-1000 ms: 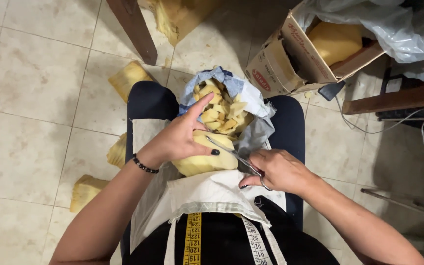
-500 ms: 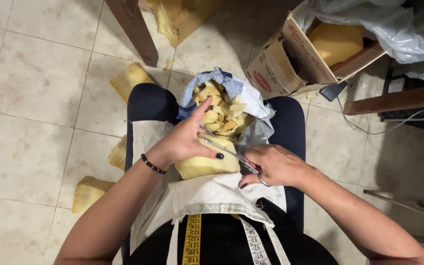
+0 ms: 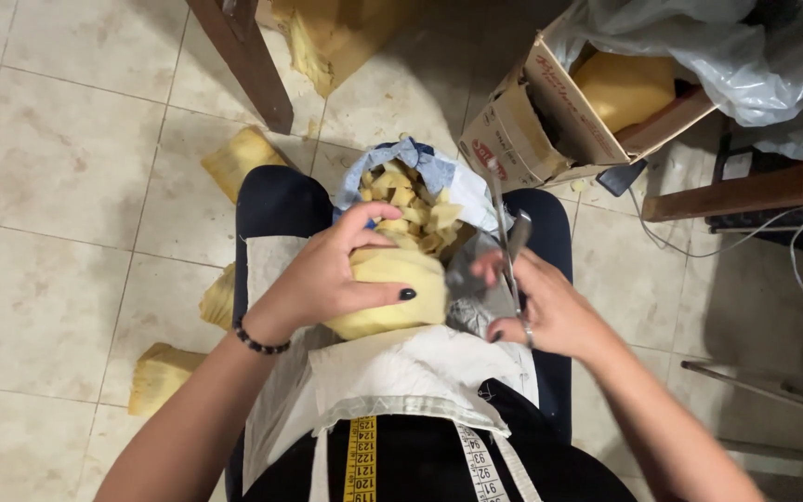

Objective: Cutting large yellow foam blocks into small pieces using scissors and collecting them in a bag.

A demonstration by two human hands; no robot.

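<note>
Two bare hands at work over the lap, seen from above: left hand (image 3: 327,279) clamped round a yellow foam block (image 3: 397,297), thumb on its near face, fingers curled over the top; right hand (image 3: 541,311) closed through the handles of scissors (image 3: 508,251), blades pointing away and up, beside the block's right end, not clearly in it. Block rests on a white cloth (image 3: 401,372) across the thighs, just behind a heap of cut foam pieces (image 3: 411,209) piled on a bluish cloth bag (image 3: 420,167) between the knees. Foam looks light, soft and squashy, should dent under the fingers and spring back, not slippery, not fragile; best held wide across the body as the left hand does, well clear of the blades. Yellow tape measure (image 3: 360,460) hangs from the neck. Surface below: beige tiled floor (image 3: 48,186), more foam chunks (image 3: 234,158) lying left of the leg. Open cardboard box (image 3: 550,121) with foam inside and a clear plastic sheet (image 3: 699,46) upper right, dark wooden furniture leg (image 3: 248,65) top, cables right.
</note>
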